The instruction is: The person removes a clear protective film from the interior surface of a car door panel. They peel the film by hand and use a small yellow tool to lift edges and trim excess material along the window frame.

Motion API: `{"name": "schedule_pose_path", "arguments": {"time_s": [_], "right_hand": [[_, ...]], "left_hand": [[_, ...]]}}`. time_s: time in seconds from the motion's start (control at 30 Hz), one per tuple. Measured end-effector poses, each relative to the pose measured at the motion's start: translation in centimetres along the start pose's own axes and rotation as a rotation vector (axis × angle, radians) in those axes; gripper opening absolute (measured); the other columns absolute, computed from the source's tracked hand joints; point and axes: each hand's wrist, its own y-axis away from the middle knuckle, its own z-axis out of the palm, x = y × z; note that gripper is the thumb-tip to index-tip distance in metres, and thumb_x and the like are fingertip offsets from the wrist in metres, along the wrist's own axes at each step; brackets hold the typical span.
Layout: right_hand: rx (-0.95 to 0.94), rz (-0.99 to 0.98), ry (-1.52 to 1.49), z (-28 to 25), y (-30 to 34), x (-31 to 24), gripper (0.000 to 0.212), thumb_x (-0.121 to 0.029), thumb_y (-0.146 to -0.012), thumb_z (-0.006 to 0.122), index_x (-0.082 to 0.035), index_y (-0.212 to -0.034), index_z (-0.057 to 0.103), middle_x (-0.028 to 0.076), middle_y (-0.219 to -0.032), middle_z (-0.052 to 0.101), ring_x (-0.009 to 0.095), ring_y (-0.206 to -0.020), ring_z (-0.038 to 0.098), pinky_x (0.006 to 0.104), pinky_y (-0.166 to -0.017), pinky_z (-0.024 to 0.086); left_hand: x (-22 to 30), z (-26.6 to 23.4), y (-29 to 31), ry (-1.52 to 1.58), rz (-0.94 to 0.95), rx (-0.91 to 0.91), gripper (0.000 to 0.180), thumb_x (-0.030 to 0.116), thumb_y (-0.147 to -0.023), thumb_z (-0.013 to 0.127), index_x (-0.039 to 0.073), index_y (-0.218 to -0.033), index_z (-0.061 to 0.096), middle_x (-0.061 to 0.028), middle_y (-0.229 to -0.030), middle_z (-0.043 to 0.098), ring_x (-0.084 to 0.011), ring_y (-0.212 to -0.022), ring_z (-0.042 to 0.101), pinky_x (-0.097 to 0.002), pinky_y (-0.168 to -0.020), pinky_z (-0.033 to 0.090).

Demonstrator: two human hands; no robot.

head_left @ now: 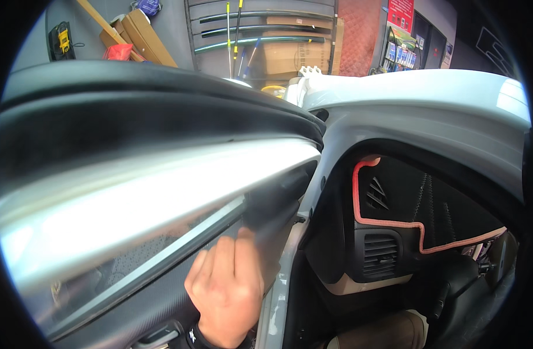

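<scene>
My left hand point(225, 285) is at the inner side of an open car door, its back toward me and its fingers curled closed near the front corner of the window. A blurred dark grey patch point(272, 212) lies just beyond the fingertips; I cannot tell whether it is a cloth or door trim. What the fingers hold, if anything, is hidden. Below the hand runs the dark door panel point(167, 308) with an inner handle point(159, 336). The door's white window frame point(161, 203) crosses above it, blurred and glaring. My right hand is out of view.
The white car body point(417, 96) stands to the right. Inside it are a black dashboard cover point(400, 198) with red edging, an air vent point(380, 254) and a dark seat point(481, 314). Behind the door are a rack with dark tubes point(260, 30), poles and cardboard boxes point(141, 35).
</scene>
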Motion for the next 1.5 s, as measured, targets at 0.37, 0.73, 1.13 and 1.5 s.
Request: {"name": "schedule_pose_path", "arguments": {"time_s": [0.37, 0.73, 1.13, 1.5], "right_hand": [[0.031, 0.036, -0.015, 1.8, 0.5, -2.0, 0.033, -0.020, -0.101, 0.052, -0.016, -0.069, 0.044, 0.000, -0.069, 0.043, 0.012, -0.057, 0.036, 0.0270, -0.056, 0.031], [-0.065, 0.096, -0.101, 0.6, 0.4, -1.8, 0.028, -0.031, -0.103, 0.055, -0.016, -0.079, 0.051, -0.001, -0.071, 0.042, 0.012, -0.059, 0.038, 0.0282, -0.058, 0.033], [-0.144, 0.119, -0.126, -1.3, -1.3, -0.6, 0.028, -0.039, -0.105, 0.055, -0.012, -0.097, 0.058, -0.003, -0.072, 0.044, 0.011, -0.058, 0.039, 0.0280, -0.059, 0.035], [-0.120, 0.139, -0.101, -1.1, -1.1, -0.7, 0.028, -0.039, -0.105, 0.053, -0.013, -0.094, 0.055, -0.004, -0.071, 0.044, 0.012, -0.059, 0.041, 0.0285, -0.062, 0.035]], "left_hand": [[0.1, -1.6, 0.5, 0.091, 0.010, 0.002, 0.014, 0.000, -0.087, 0.079, 0.002, -0.097, 0.071, -0.0091, -0.080, 0.062, -0.0236, -0.068, 0.061, -0.0351, -0.058, 0.047], [0.4, -2.6, -2.9, -0.006, -0.118, -0.169, 0.035, -0.001, -0.081, 0.079, 0.002, -0.115, 0.072, -0.0097, -0.074, 0.056, -0.0281, -0.055, 0.057, -0.0394, -0.052, 0.044], [-1.1, -2.6, -4.3, -0.554, 0.414, -0.415, 0.028, 0.006, -0.078, 0.066, 0.007, -0.106, 0.069, -0.0008, -0.073, 0.052, -0.0116, -0.054, 0.059, -0.0287, -0.046, 0.047], [-1.7, -2.4, -4.4, -0.319, 0.309, -0.598, 0.019, 0.009, -0.076, 0.068, 0.005, -0.091, 0.058, -0.0058, -0.075, 0.059, -0.0210, -0.058, 0.067, -0.0339, -0.049, 0.051]]}}
